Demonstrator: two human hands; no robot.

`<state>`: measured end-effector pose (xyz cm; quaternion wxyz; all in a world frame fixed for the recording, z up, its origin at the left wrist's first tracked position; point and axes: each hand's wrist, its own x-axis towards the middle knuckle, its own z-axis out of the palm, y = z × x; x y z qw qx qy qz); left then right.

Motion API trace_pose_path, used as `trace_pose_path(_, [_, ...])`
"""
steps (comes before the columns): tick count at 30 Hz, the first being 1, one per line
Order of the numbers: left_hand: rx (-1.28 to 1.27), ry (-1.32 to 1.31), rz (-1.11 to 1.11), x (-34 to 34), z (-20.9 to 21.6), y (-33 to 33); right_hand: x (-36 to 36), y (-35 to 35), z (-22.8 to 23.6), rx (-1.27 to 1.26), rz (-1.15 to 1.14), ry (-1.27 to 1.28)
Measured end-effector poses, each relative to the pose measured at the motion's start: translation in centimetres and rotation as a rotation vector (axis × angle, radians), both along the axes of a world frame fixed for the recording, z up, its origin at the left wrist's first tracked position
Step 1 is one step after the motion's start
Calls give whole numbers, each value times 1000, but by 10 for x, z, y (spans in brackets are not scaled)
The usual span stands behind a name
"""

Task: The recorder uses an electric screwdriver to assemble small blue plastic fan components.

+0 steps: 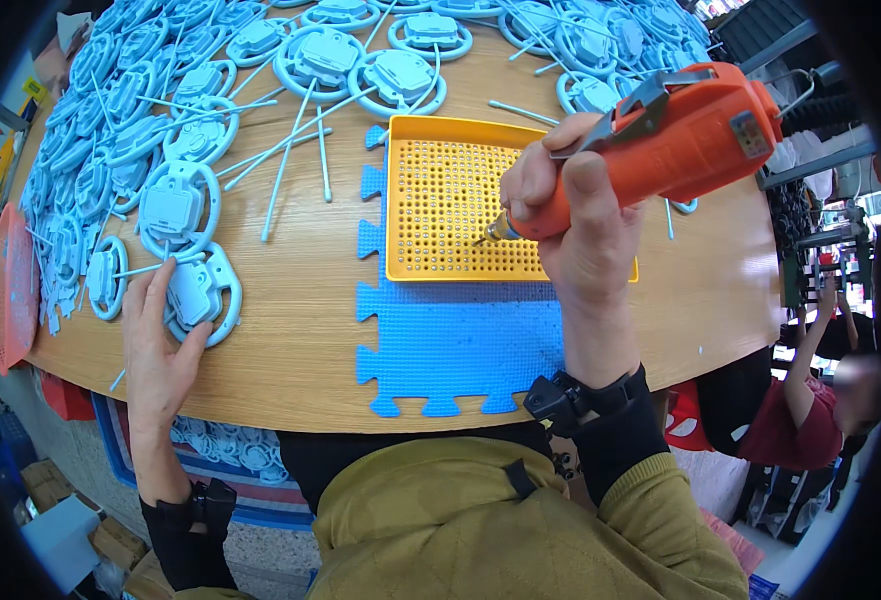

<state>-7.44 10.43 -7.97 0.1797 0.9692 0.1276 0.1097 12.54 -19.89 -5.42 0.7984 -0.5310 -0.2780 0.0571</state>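
My right hand is wrapped round an orange electric screwdriver, held tilted with its bit pointing down and left. The bit's tip is at the yellow perforated tray, whose rows of holes hold many small screws; whether it touches one I cannot tell. At the left, my left hand grips a light-blue plastic ring-shaped part with a box-like centre, thumb on its near side and fingers along its left edge. Another such part lies just beyond it, touching or overlapping.
Under the tray lies a blue foam mat with jigsaw edges. Heaps of light-blue parts with thin stems cover the table's far and left sides. A pink basket stands at the left edge. Another person is at the far right.
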Motion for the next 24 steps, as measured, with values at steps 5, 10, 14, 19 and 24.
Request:
trace_pose_path(5, [-74, -9, -37, 2, 5, -9, 0, -1, 1, 5, -1, -17])
trace_pose_path(10, [-125, -100, -134, -4, 0, -40, -4, -1, 0, -5, -17, -28])
trace_pose_path(14, [-204, -83, -201, -8, 8, -86, -9, -7, 15, 24, -76, -77])
trace_pose_path(19, [-223, -101, -271, 7, 4, -147, -42, -7, 46, 71, 26, -117])
trace_pose_path(24, [-151, -168, -227, 13, 2, -162, -80, 10, 47, -50, 80, -95])
